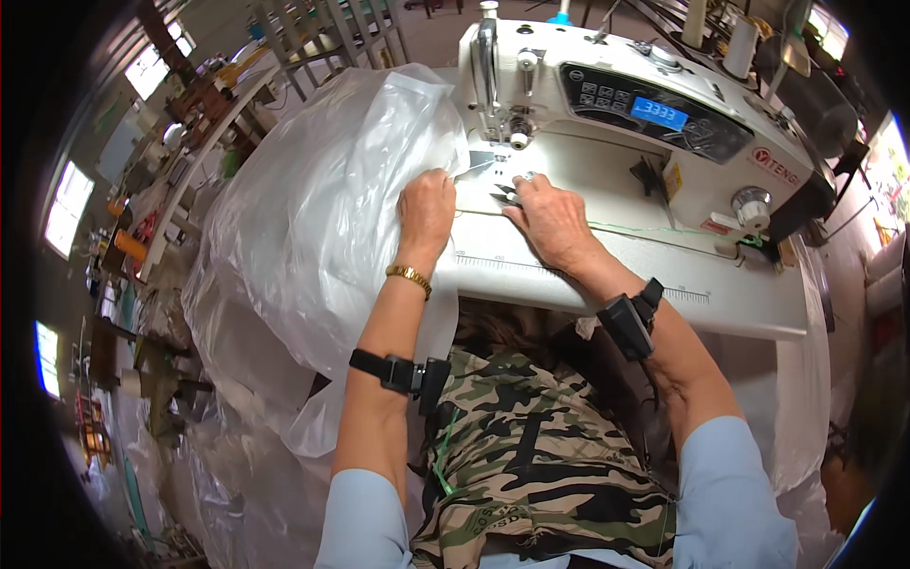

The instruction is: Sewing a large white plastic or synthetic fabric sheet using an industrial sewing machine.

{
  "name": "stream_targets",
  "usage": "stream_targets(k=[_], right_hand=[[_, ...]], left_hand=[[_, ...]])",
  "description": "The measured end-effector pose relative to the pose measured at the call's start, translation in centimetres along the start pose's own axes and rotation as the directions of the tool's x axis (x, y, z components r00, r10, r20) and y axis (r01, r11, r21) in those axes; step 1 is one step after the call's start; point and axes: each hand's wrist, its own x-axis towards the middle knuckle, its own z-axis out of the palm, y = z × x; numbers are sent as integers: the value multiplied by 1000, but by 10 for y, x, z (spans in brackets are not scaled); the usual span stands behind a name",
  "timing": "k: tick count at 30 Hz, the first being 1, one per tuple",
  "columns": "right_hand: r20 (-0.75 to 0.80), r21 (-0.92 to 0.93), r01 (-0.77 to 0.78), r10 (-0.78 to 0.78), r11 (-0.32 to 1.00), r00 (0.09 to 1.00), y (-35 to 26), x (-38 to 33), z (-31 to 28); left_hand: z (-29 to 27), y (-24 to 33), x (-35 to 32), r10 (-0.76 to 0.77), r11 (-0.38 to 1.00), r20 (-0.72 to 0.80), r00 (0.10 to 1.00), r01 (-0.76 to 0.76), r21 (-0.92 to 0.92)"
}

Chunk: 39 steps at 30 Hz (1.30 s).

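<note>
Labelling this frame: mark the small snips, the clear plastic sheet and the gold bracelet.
small snips point(505, 196): head view, on the dark blades by the right hand's fingertips.
clear plastic sheet point(313, 209): head view, on the bunched middle.
gold bracelet point(409, 277): head view, on the links across the left wrist.

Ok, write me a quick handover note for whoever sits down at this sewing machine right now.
Left hand: flat on the clear plastic sheet, pressing its edge near the needle.
Right hand: on the machine bed, holding small thread snips beside the presser foot.
Sewing machine: display lit.
Most of the plastic is bunched left, off the table.
Done or left: cannot tell; no seam is visible.
</note>
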Motion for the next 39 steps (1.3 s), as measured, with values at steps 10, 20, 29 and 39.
stream_targets(k=[10,20,29,39], right_hand=[[-10,-88,42,-43,995,999,-7,25,14],[6,-57,27,-27,998,1000,11,8,6],[-116,-383,36,-87,923,989,65,-4,-34],[38,578,75,-118,812,992,-36,34,52]], left_hand=[[-13,10,-14,59,996,6,998,-59,-62],[-2,13,-17,56,998,48,997,-54,-26],[4,2,-1,6,999,78,997,-10,49],[-71,31,-101,23,973,170,985,17,-230]])
